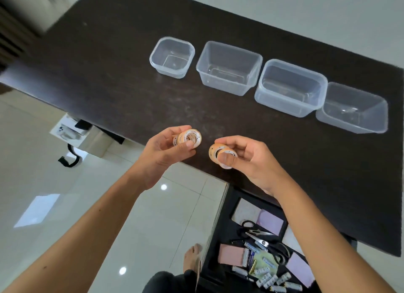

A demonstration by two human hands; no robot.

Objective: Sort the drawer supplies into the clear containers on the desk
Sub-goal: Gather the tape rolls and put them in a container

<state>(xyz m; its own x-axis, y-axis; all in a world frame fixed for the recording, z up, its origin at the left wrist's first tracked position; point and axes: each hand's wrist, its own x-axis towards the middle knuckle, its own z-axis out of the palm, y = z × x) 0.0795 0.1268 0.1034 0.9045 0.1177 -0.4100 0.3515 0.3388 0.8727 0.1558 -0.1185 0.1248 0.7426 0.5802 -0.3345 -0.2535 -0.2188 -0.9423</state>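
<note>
My left hand [161, 150] grips a small stack of orange-and-white tape rolls [189, 137] above the desk's near edge. My right hand [247, 159] holds another stack of the same tape rolls [218, 153] close beside it. Several clear containers stand in a row on the dark desk [109, 74]: a small square one [172, 57], then three larger ones [229, 67], [291, 87], [353, 108]. All look empty. Below, the open drawer [258, 249] holds scissors [260, 236], batteries [269, 279] and sticky-note pads [231, 254].
The pale tiled floor [65, 205] lies left of the desk, with a white box [72, 128] and a black strap [70, 159] on it. My bare foot [192, 257] shows beside the drawer.
</note>
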